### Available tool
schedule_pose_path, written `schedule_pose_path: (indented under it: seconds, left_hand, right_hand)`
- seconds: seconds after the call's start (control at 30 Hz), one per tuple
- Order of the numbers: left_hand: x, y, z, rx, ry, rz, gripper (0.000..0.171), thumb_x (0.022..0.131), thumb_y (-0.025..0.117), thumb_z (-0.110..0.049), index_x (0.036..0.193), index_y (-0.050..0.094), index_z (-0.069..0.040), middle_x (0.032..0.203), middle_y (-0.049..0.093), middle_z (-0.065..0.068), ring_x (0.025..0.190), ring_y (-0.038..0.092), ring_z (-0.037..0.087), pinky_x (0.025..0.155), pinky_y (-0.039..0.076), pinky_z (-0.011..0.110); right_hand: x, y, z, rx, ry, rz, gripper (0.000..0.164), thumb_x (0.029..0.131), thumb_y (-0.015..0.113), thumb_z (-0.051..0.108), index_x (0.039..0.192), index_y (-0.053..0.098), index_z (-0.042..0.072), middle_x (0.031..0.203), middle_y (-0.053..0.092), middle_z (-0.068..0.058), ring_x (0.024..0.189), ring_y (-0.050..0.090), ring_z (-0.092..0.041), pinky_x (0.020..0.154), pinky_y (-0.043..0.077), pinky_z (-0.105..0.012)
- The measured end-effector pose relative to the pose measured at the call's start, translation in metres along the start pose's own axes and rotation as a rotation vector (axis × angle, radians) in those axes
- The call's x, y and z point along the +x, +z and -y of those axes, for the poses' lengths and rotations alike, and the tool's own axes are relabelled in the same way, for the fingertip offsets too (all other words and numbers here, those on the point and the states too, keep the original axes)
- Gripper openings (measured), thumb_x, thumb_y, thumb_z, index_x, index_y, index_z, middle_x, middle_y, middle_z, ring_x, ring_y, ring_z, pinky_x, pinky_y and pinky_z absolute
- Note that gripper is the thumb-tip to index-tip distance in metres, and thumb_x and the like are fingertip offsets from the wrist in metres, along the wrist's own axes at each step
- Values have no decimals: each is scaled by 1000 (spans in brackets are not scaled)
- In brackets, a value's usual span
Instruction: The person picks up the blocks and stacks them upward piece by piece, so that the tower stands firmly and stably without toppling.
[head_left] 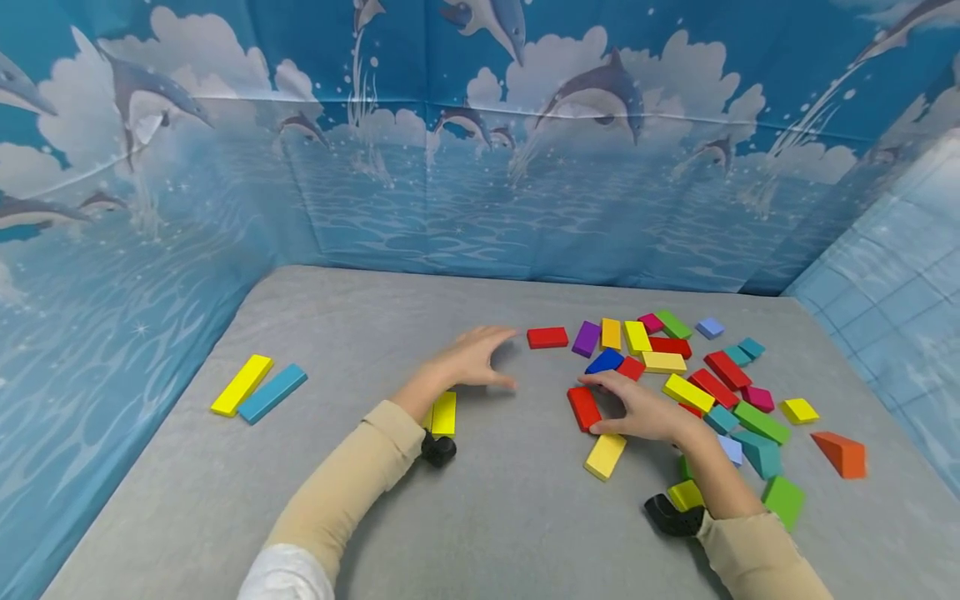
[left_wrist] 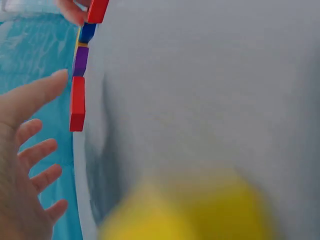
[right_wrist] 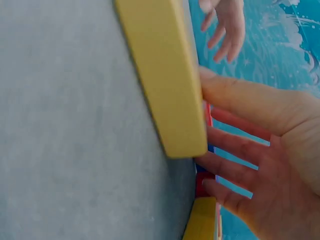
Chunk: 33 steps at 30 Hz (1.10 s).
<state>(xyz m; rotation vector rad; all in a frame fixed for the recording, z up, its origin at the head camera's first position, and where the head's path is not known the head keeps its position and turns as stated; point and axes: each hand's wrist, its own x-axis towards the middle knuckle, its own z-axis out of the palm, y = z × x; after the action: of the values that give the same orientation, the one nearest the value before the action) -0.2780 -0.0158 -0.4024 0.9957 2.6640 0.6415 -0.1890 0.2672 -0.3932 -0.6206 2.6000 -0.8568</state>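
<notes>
My right hand (head_left: 637, 408) pinches a red rectangular block (head_left: 584, 408) endwise, thumb at the near end and fingertips at the far end. Just in front of its thumb lies a yellow block (head_left: 605, 457), large in the right wrist view (right_wrist: 162, 75) and hiding part of the red block there. My left hand (head_left: 468, 358) hovers with thumb and fingers spread, nothing between them. Two yellow blocks (head_left: 444, 414) are beneath its wrist, one partly hidden. Another red block (head_left: 547, 337) lies beyond it to the right, beside a purple block (head_left: 586, 338).
Many coloured blocks lie scattered at the right, including a blue triangle (head_left: 604, 361), a green block (head_left: 761, 422) and an orange wedge (head_left: 840, 454). On the left, a long yellow block (head_left: 242, 385) lies beside a blue one (head_left: 273, 393). A dolphin-print curtain (head_left: 450, 208) surrounds the grey surface (head_left: 495, 525).
</notes>
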Motion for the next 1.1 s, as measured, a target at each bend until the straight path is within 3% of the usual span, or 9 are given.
schedule_pose_path:
  seconds: [0.17, 0.33, 0.67, 0.87, 0.97, 1.1]
  left_hand:
    - [33, 3, -11, 19, -56, 12, 81, 77, 70, -44, 144, 29, -24, 148, 27, 0, 136, 19, 23, 110, 14, 45]
    - [49, 11, -16, 52, -90, 46, 76, 80, 66, -44, 144, 28, -29, 148, 26, 1, 137, 18, 26, 110, 14, 45]
    - [48, 20, -12, 95, -92, 10, 67, 81, 66, -41, 140, 38, -28, 144, 33, 1, 135, 22, 24, 109, 17, 41]
    - [45, 21, -9, 34, 13, -60, 49, 79, 71, -31, 125, 57, -18, 128, 51, 2, 121, 42, 18, 102, 32, 37]
    - [47, 20, -8, 12, 42, -66, 54, 78, 72, -29, 127, 54, -17, 120, 54, 0, 113, 46, 15, 97, 36, 36]
    - [51, 18, -7, 7, 3, -21, 68, 79, 71, -32, 139, 40, -21, 129, 47, 1, 120, 40, 18, 102, 30, 40]
  right_hand:
    - [0, 0, -3, -10, 8, 4, 66, 79, 71, 31, 133, 43, 7, 133, 42, -18, 120, 37, -37, 94, 36, -56]
    - [2, 0, -3, -31, 10, 17, 65, 78, 71, 32, 132, 44, 7, 132, 42, -20, 121, 34, -39, 93, 35, -59]
    - [5, 5, -6, -24, 24, -4, 65, 77, 71, 35, 132, 45, 9, 132, 43, -17, 121, 35, -37, 94, 34, -59]
    - [4, 5, -6, -22, 34, 1, 65, 78, 71, 34, 132, 45, 10, 132, 42, -18, 122, 33, -39, 94, 33, -60]
    - [4, 5, -7, -23, 33, 5, 65, 78, 71, 34, 132, 45, 9, 132, 42, -19, 122, 33, -39, 94, 33, -60]
    - [4, 4, -6, -20, 33, 1, 66, 78, 71, 34, 132, 45, 8, 132, 42, -19, 122, 34, -39, 94, 34, -59]
